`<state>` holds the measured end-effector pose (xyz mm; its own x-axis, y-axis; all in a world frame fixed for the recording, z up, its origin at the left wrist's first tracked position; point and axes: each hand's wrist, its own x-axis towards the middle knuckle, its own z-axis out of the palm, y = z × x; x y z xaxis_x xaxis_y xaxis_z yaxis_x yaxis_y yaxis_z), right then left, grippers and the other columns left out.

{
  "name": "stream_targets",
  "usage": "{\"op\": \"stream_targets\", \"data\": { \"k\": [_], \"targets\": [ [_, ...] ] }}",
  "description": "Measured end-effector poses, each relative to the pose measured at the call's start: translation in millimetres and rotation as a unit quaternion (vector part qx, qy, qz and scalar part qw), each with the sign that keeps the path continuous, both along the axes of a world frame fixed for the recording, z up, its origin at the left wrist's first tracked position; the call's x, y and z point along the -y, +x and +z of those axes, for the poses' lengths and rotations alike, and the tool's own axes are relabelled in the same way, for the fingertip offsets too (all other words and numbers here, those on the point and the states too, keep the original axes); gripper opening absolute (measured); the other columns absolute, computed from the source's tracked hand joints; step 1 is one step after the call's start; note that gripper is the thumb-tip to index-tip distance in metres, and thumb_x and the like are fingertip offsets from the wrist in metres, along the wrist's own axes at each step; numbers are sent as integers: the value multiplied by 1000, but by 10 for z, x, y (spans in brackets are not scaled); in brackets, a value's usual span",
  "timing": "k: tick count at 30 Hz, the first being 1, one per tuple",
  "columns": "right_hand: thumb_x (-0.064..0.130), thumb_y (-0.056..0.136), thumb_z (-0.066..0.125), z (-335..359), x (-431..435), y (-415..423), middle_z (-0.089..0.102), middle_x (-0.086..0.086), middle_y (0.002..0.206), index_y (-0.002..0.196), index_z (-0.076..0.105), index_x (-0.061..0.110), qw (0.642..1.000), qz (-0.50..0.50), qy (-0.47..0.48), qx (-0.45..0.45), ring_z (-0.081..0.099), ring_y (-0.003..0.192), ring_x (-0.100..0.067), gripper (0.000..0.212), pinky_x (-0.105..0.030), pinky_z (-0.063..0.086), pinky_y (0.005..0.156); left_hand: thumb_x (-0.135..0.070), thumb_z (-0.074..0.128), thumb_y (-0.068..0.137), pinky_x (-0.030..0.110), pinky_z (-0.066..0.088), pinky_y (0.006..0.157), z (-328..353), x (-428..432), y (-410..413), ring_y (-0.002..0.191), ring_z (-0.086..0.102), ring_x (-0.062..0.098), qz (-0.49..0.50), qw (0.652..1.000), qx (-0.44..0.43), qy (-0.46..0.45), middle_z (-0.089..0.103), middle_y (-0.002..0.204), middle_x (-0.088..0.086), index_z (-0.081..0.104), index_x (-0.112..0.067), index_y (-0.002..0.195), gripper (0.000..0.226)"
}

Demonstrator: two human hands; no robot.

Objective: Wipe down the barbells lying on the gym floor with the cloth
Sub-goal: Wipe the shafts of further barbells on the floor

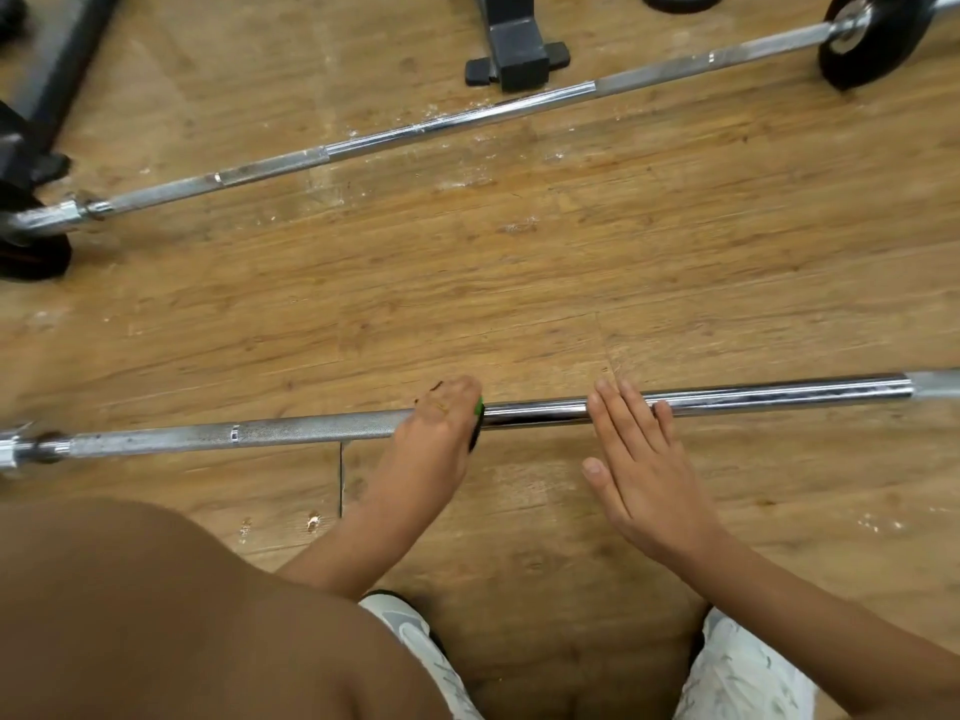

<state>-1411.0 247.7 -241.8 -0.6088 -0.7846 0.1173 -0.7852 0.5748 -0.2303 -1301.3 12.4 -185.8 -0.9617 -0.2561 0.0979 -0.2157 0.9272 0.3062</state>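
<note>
The near barbell (753,400) lay level across the wooden floor (519,283), and both its ends ran out of frame. The left hand (434,433) was curled over the bar where the knurled stretch met the smooth chrome, gripping the cloth (476,418) against it. The right hand (639,459) was flat, with straight fingers laid across the chrome, well apart from the left. A broad strip of bare boards separated this bar from the far barbell (457,116), which slanted from lower left to upper right. A black weight plate (867,49) sat near its right end and another plate (31,252) at its left, cut by the frame edge. A black rack foot (514,59) stood just beyond the far bar.

Only a green edge and a dark sliver of the cloth showed past the left hand. A bare knee (156,615) blocked the lower left corner, and two pale shoes (743,672) were cropped at the bottom.
</note>
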Motion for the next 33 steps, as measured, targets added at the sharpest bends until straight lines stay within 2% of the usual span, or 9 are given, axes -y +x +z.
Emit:
{"op": "stream_targets", "data": {
  "k": [2,4,7,10,15,21,25,29,33],
  "targets": [
    [41,105,25,-6,-29,38,12,-7,167,158,20,7,1000,4,-1,-9,8,155,-25,63,-49,8,123,10,70,81,41,51,97,-71,-89,94,120,61,37,-68,998,-5,-9,61,134,17,59,0,131,52],
    [41,105,24,-17,-54,74,14,-8,167,157,22,6,1000,6,-3,-13,10,154,-26,63,-49,9,123,7,72,82,47,50,100,-69,-66,110,123,60,36,-75,997,-9,-13,61,135,18,59,1,132,52],
    [40,104,27,-37,-86,120,15,-9,167,157,23,6,1000,3,-7,-15,11,154,-26,63,-49,9,123,-4,64,95,43,55,80,-2,25,76,109,66,39,43,999,5,32,65,129,18,58,-4,136,41],
    [40,104,27,-56,-126,174,14,-9,167,157,22,5,1000,5,-8,-28,11,154,-27,64,-49,7,124,-5,61,97,32,42,64,40,70,90,93,68,39,68,997,-7,47,70,118,18,59,-4,134,37],
    [40,103,30,-106,-191,236,14,-11,167,156,25,4,999,15,0,-49,13,154,-28,65,-47,3,125,-6,67,92,36,56,85,18,-19,191,114,67,31,-82,996,21,22,65,132,14,61,-3,131,39],
    [40,103,32,-133,-259,298,12,-10,167,157,22,5,998,18,2,-56,13,154,-29,65,-49,7,124,-14,52,101,32,43,68,60,102,139,87,66,33,-61,997,30,41,69,107,11,55,-8,130,29],
    [40,103,30,-157,-311,348,11,-10,167,157,22,6,998,21,-4,-61,13,154,-28,65,-49,7,124,-14,51,101,34,49,99,-37,-14,365,124,59,30,-192,981,34,-4,59,138,15,53,-3,137,38],
    [40,103,31,-178,-321,390,12,-10,167,157,23,6,998,23,-12,-58,13,154,-29,64,-48,7,124,-4,62,95,34,49,92,-83,22,367,115,63,32,-83,996,-5,24,61,135,16,54,-2,136,42],
    [38,102,35,-201,-355,403,12,-9,167,157,22,6,997,24,-22,-66,13,154,-29,65,-49,10,124,8,41,92,43,44,111,-205,-86,576,136,48,31,-235,970,-24,-58,52,145,17,51,1,141,50]
  ]
}}
